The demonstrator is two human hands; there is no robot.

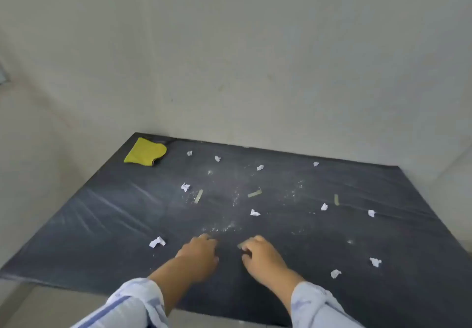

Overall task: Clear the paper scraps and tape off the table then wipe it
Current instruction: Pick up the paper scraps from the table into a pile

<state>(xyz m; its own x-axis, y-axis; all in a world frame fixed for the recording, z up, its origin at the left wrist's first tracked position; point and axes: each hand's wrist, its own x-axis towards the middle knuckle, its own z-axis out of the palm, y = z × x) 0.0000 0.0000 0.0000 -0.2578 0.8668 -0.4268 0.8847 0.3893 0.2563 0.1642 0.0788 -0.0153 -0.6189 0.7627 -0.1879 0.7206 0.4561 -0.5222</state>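
Several crumpled white paper scraps lie across the dark table (pixel 102 225), among them one near the left hand (pixel 157 241), one in the middle (pixel 254 212) and one at the near right (pixel 335 273). Three pale tape strips (pixel 198 196) (pixel 254 194) (pixel 336 199) lie flat on the middle of the table. My right hand (pixel 260 255) has its fingers curled down, pinching the end of another tape strip (pixel 241 245). My left hand (pixel 200 251) rests beside it with its fingertips on the table, holding nothing that I can see. White dust speckles the surface ahead of both hands.
A folded yellow cloth (pixel 145 152) lies at the table's far left corner. A pale wall runs along the far edge of the table. The near edge of the table is under my forearms, and the left edge drops to a light floor.
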